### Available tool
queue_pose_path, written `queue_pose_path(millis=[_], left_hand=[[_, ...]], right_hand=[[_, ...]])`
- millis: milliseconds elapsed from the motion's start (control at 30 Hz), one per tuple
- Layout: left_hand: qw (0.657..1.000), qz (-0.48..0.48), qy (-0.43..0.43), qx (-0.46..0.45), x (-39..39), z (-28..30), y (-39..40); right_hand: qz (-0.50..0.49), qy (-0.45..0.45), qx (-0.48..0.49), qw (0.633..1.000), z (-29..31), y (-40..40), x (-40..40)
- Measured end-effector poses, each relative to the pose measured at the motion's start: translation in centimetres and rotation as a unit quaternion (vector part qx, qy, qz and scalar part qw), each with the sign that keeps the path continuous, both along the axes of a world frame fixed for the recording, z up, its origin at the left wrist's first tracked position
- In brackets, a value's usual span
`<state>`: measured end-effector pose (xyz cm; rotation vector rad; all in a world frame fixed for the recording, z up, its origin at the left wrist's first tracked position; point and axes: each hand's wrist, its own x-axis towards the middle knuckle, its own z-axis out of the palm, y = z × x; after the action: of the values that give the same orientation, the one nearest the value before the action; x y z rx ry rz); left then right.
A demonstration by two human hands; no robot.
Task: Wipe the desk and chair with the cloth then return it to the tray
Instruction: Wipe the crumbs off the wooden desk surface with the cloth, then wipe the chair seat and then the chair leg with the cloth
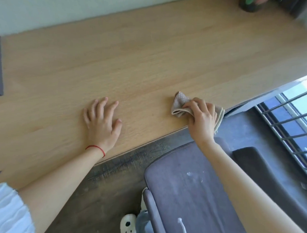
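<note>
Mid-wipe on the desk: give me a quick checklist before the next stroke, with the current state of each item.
1. Right hand grips the cloth: ok.
2. Cloth lies on the desk: ok, near the front edge.
3. Left hand is flat on the desk, clear of the cloth: ok.
4. Stroke path to the left is free: ok up to the left hand.
5. Chair is wiped: not ok, white specks on the seat.
6. Tray is ready: cannot tell, not in view.

Matt pale wood-grain desk (133,63) — nubbly beige cloth (180,104), grey fabric chair (190,187).
</note>
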<state>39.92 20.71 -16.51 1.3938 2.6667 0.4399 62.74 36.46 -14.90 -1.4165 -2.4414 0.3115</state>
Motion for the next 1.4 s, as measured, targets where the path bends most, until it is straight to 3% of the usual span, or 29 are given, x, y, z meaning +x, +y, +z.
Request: queue_pose_path(millis=[100, 167, 200, 267, 367, 433, 533, 700, 767, 833, 900, 1033, 1200, 1333, 1400], left_hand=[[1.0, -0.007, -0.009, 0.007, 0.0, 0.0, 0.1], [1.0, -0.004, -0.023, 0.008, 0.4, 0.3, -0.5], [0.999, -0.006, -0.029, 0.016, 1.0, 0.5, -0.9], [0.997, -0.024, -0.044, 0.055, 3.2, 1.2, -2.3], [0.986, -0.104, -0.065, 0.109, 8.1, 2.1, -5.8], [0.977, -0.161, -0.095, 0.1, 11.5, 1.6, -8.3], [0.974, -0.166, -0.151, 0.02, 15.7, -1.0, -11.2], [0.972, -0.057, -0.157, -0.166, 20.4, -9.0, -12.7], [0.97, -0.022, -0.162, -0.18, 22.0, -11.6, -12.0], [0.972, 0.011, -0.16, -0.171, 23.4, -13.5, -11.4], [0.979, 0.043, -0.134, -0.147, 24.1, -15.0, -11.1], [0.988, 0.067, -0.1, -0.093, 24.4, -16.9, -11.0], [0.99, 0.075, -0.086, -0.079, 24.8, -17.4, -11.3], [0.992, 0.08, -0.085, -0.052, 24.9, -17.8, -11.4], [0.992, 0.081, -0.082, -0.046, 24.9, -17.9, -11.3]], right_hand=[[0.053, -0.04, 0.009, 0.998, 0.3, -2.6, -0.3], [0.074, -0.04, -0.039, 0.996, 1.6, -2.3, 0.1], [0.065, -0.005, -0.082, 0.995, 2.3, -2.0, 0.4], [-0.025, 0.155, -0.177, 0.972, 4.1, -2.3, 1.6], [-0.151, 0.415, -0.329, 0.835, 6.0, -6.0, 5.2], [-0.177, 0.495, -0.401, 0.75, 6.1, -9.0, 8.0], [-0.207, 0.58, -0.461, 0.639, 4.5, -12.1, 11.1], [-0.293, 0.602, -0.518, 0.533, -2.9, -14.6, 14.5], [-0.293, 0.604, -0.555, 0.491, -5.9, -14.7, 15.6], [-0.278, 0.601, -0.573, 0.483, -8.5, -15.0, 16.6], [-0.282, 0.587, -0.55, 0.523, -11.7, -15.2, 17.9], [-0.32, 0.496, -0.466, 0.658, -17.2, -14.9, 19.7], [-0.296, 0.213, -0.264, 0.893, -21.1, -14.1, 20.5], [-0.127, 0.051, -0.15, 0.979, -22.3, -11.6, 19.4], [-0.001, -0.077, -0.128, 0.989, -22.7, -10.5, 18.4]])
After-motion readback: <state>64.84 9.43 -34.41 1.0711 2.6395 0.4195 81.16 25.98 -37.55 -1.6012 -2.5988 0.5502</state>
